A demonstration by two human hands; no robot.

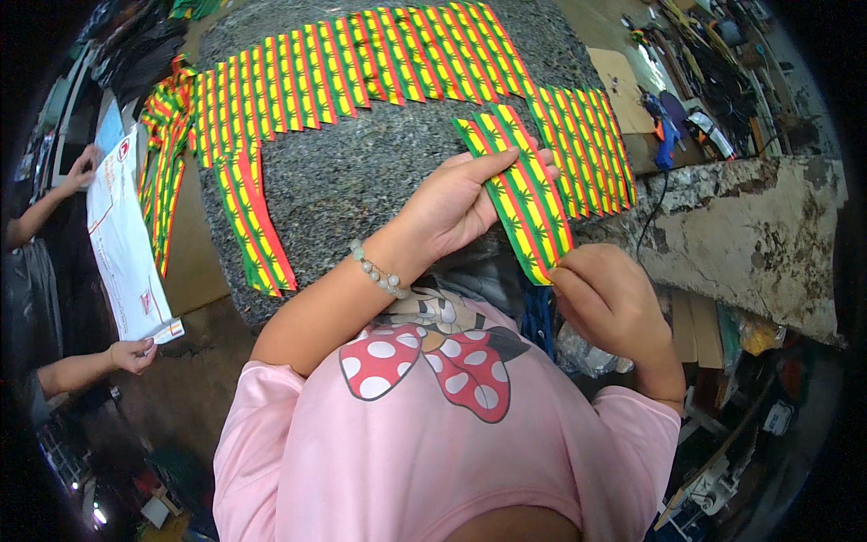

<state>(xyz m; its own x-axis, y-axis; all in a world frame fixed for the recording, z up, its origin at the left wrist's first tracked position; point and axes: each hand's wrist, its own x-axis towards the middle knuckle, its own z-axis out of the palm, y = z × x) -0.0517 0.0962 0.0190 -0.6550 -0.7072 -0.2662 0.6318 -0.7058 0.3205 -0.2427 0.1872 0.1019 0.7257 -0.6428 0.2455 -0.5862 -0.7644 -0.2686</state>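
A short stack or piece of striped ribbon [522, 194], red, yellow and green with dark leaf shapes, is held at a slant before my chest. My left hand [465, 199] clasps it, thumb on top and fingers underneath. At its lower end, my right hand [607, 294] pinches a corner between thumb and fingertips. Beyond, a long row of matching ribbon strips [361, 63] lies side by side on the speckled dark grey pad [361, 172]. A second group of strips [582, 149] lies to the right, and a few strips [248, 217] lie apart on the left.
A tangle of the same ribbon [167, 113] hangs over the pad's left side. Another person's hands [134, 355] hold a white plastic mailing bag [131, 244] at left. A blue glue gun [666, 135] with a cord rests at right, near a worn concrete ledge [741, 239].
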